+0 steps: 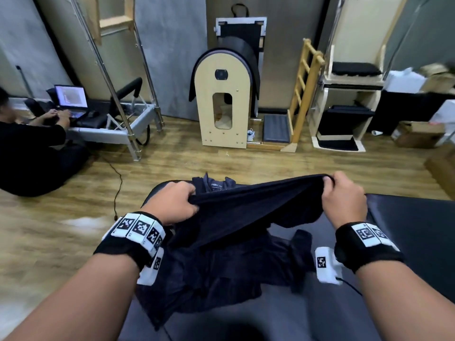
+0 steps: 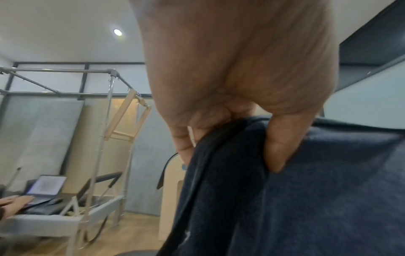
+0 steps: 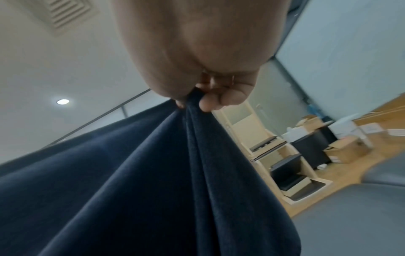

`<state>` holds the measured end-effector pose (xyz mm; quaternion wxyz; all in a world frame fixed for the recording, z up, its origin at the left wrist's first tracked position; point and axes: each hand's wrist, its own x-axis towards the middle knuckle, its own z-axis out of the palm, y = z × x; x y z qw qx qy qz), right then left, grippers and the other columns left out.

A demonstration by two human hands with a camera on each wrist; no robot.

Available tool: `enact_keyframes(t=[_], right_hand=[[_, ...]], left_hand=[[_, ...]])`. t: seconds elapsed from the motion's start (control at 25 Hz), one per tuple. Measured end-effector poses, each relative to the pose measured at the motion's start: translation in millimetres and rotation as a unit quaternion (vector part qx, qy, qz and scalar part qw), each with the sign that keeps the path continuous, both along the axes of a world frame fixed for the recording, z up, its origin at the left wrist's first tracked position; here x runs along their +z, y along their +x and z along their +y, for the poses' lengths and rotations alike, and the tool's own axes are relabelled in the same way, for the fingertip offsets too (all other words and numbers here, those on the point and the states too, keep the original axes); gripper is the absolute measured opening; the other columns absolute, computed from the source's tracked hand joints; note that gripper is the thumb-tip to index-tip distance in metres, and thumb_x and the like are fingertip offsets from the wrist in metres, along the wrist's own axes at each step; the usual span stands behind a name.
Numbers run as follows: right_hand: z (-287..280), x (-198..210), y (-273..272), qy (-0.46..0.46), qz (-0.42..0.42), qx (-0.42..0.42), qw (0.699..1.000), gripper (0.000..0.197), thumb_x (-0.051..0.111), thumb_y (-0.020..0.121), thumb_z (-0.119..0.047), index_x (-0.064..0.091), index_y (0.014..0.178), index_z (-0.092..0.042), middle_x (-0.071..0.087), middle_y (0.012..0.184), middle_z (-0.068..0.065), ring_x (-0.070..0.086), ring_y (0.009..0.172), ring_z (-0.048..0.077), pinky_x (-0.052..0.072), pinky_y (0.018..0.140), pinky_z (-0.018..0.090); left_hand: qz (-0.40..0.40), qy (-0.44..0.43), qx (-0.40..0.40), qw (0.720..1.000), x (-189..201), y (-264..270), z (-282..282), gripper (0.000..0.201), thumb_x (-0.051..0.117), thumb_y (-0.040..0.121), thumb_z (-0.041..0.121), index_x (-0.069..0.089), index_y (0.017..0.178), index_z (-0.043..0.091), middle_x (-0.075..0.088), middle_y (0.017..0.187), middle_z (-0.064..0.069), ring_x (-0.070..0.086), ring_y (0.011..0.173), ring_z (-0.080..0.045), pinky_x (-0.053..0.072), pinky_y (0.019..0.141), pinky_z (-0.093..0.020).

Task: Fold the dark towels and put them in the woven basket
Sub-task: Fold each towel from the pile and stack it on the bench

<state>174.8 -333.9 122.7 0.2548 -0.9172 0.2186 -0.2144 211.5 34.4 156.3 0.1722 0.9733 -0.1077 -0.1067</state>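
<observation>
While the left hand [image 1: 176, 201] at 9 o'clock and right hand [image 1: 343, 194] at 3 each pinch a top corner, the dark navy terry towel [image 1: 248, 205] hangs stretched, likely squaring edges to fold; remaining dark crumpled towels [image 1: 221, 271] lie beneath at 6 on the grey padded tabletop [image 1: 418, 217]; basket not visible.

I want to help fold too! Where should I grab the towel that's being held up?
Grab it by the top edge, at the two ends, coming from above. That is where the left hand and right hand pinch the towel now: the edge runs taut between them and the rest hangs down loose, ready to fold.
</observation>
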Motion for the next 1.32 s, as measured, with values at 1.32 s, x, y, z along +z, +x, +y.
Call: enact_keyframes(t=[1.32], right_hand=[[-382,69,-129,0.019,0.066,0.238,0.969,0.016,0.053,0.079,-0.013,0.059,0.089,-0.024,0.068,0.081,-0.004,0.060,0.083,0.023,0.054,0.074,0.038]], left_hand=[[-0.037,-0.070,-0.186,0.979,51,-96,-555,0.007,0.065,0.076,0.013,0.066,0.079,0.019,0.069,0.077,-0.002,0.064,0.078,-0.018,0.057,0.065,-0.034]])
